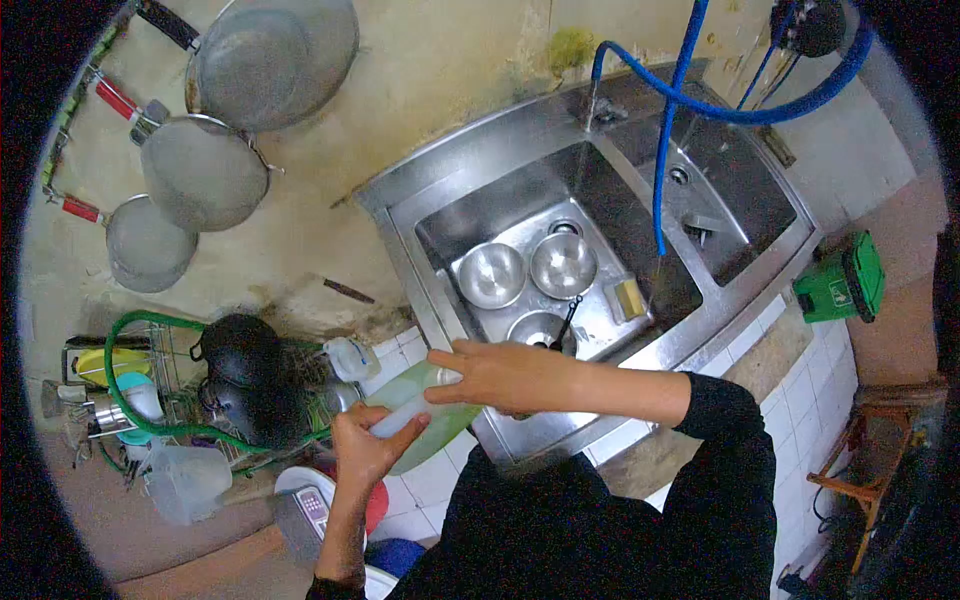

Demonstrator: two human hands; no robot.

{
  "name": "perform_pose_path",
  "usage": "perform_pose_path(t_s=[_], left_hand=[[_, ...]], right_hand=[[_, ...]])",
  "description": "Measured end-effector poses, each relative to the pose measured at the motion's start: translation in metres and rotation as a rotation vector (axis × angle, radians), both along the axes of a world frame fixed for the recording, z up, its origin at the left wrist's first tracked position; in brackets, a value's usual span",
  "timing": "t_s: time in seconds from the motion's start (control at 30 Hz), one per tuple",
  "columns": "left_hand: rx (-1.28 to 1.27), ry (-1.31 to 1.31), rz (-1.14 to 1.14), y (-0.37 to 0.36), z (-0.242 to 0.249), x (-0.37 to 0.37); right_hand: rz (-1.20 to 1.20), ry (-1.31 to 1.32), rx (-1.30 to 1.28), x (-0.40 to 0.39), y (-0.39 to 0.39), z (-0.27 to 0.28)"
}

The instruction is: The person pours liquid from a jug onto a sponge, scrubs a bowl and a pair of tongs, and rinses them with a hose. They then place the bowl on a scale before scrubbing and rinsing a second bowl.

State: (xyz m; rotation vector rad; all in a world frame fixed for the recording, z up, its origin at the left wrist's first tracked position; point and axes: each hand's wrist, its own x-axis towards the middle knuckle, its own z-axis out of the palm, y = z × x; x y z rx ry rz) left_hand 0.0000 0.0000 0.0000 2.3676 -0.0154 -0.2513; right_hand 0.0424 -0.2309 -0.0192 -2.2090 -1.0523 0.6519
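currently held: green translucent vessel [432, 441], at the sink [420, 280] corner.
left hand [368, 440] — fingers gripping its left side; right hand [490, 378] — fingers closed over its upper edge; slick plastic might slip if either grip slackened.

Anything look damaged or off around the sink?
Yes: a yellowish patch on the wall behind the sink, near the blue hose. It stands out against the paler surface; possibly mould or staining.
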Motion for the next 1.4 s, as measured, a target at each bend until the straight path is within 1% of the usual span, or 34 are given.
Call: perform_pose_path(t_s=[0.07,0.1,0.17,0.2,0.23,0.27,0.3,0.37,0.4,0.43,0.47,0.53,0.57,0.63,0.67,0.73,0.77,0.8,0.83,0.87,0.9,0.93,1.0,1.07,1.1,1.13,1.17,1.2,1.23,1.27,1.3,1.33,1.37,1.4], left_hand=[[0.093,-0.009,-0.029,0.002,0.016,-0.001],[-0.033,0.052,-0.020,-0.024,-0.025,-0.008],[0.088,0.030,-0.002,-0.018,-0.014,-0.006],[0.082,-0.010,0.008,-0.015,-0.013,-0.006],[0.082,-0.004,0.013,-0.014,-0.017,-0.007],[0.039,-0.030,-0.019,-0.013,-0.021,-0.007],[-0.003,-0.056,-0.049,-0.012,-0.022,-0.008],[0.051,-0.002,-0.044,-0.016,-0.012,-0.009],[0.098,0.052,-0.044,-0.019,-0.008,-0.010],[0.099,0.052,-0.037,-0.018,-0.009,-0.012],[0.103,-0.001,-0.043,-0.017,-0.013,-0.013],[0.103,-0.055,-0.052,-0.016,-0.016,-0.016],[0.079,-0.044,-0.043,-0.016,-0.017,-0.017],[0.053,-0.032,-0.025,-0.012,-0.021,-0.022],[0.046,-0.042,-0.024,-0.010,-0.024,-0.023],[0.036,-0.052,-0.021,-0.006,-0.027,-0.025],[0.037,-0.075,-0.027,-0.005,-0.028,-0.026],[0.039,-0.096,-0.035,-0.006,-0.030,-0.027],[0.034,-0.095,-0.036,-0.006,-0.030,-0.027],[0.021,-0.099,-0.028,-0.007,-0.030,-0.028],[0.013,-0.098,-0.019,-0.007,-0.030,-0.029],[0.015,-0.092,-0.022,-0.008,-0.028,-0.030],[0.051,-0.022,0.056,-0.014,-0.022,-0.030],[0.038,0.001,0.050,-0.018,-0.019,-0.030],[0.033,0.017,0.056,-0.018,-0.019,-0.031],[0.034,-0.058,0.014,-0.016,-0.024,-0.032],[0.032,-0.060,0.019,-0.017,-0.024,-0.033],[0.039,-0.027,0.043,-0.019,-0.023,-0.033],[0.043,0.003,0.070,-0.022,-0.021,-0.034],[0.044,-0.005,0.079,-0.025,-0.019,-0.035],[0.065,0.011,0.100,-0.028,-0.016,-0.035],[0.083,0.020,0.123,-0.031,-0.015,-0.034],[0.082,-0.003,0.130,-0.033,-0.016,-0.033],[0.018,-0.040,0.160,-0.034,-0.019,-0.035]], right_hand=[[0.212,-0.427,0.182,0.000,-0.006,-0.006],[0.242,-0.349,0.068,-0.007,-0.039,-0.020],[0.114,-0.187,0.451,-0.009,-0.030,-0.015],[-0.058,-0.244,0.592,-0.012,-0.019,-0.015],[-0.056,-0.237,0.593,-0.014,-0.013,-0.007],[-0.185,-0.146,0.132,-0.016,-0.007,0.005],[-0.250,-0.165,0.048,-0.019,-0.005,0.001],[-0.370,-0.191,-0.130,-0.027,-0.002,-0.006],[-0.297,-0.240,-0.047,-0.028,-0.006,-0.006],[-0.223,-0.287,0.036,-0.029,-0.008,-0.005],[-0.217,-0.289,0.036,-0.029,-0.010,-0.008],[-0.104,-0.481,0.299,-0.028,-0.013,-0.016],[-0.101,-0.484,0.295,-0.027,-0.018,-0.016],[-0.138,-0.268,0.423,-0.027,-0.028,-0.015],[-0.134,-0.271,0.423,-0.030,-0.035,-0.017],[-0.462,-0.041,0.209,-0.041,-0.052,-0.027],[-0.517,0.021,-0.020,-0.052,-0.058,-0.050],[-0.568,0.085,-0.250,-0.069,-0.061,-0.088],[-0.588,0.073,-0.249,-0.091,-0.060,-0.132],[-0.642,0.121,-0.277,-0.111,-0.053,-0.158],[-0.702,0.145,-0.348,-0.127,-0.042,-0.171],[-0.744,0.117,-0.359,-0.137,-0.033,-0.179],[-0.800,0.098,-0.377,-0.149,-0.028,-0.187],[-0.754,-0.061,-0.316,-0.151,-0.035,-0.189],[-0.757,-0.058,-0.320,-0.143,-0.044,-0.191],[-0.881,0.084,-0.251,-0.126,-0.059,-0.195],[-0.997,0.227,-0.179,-0.107,-0.077,-0.200],[-1.152,0.068,-0.178,-0.088,-0.104,-0.228],[-1.299,-0.100,-0.172,-0.067,-0.137,-0.270],[-1.338,-0.023,-0.312,-0.047,-0.169,-0.302],[-1.269,-0.103,-0.476,-0.032,-0.203,-0.333],[-1.324,0.038,-0.588,-0.013,-0.248,-0.411],[-1.268,-0.104,-0.672,-0.013,-0.274,-0.448],[-1.023,0.108,-0.860,-0.002,-0.292,-0.444]])
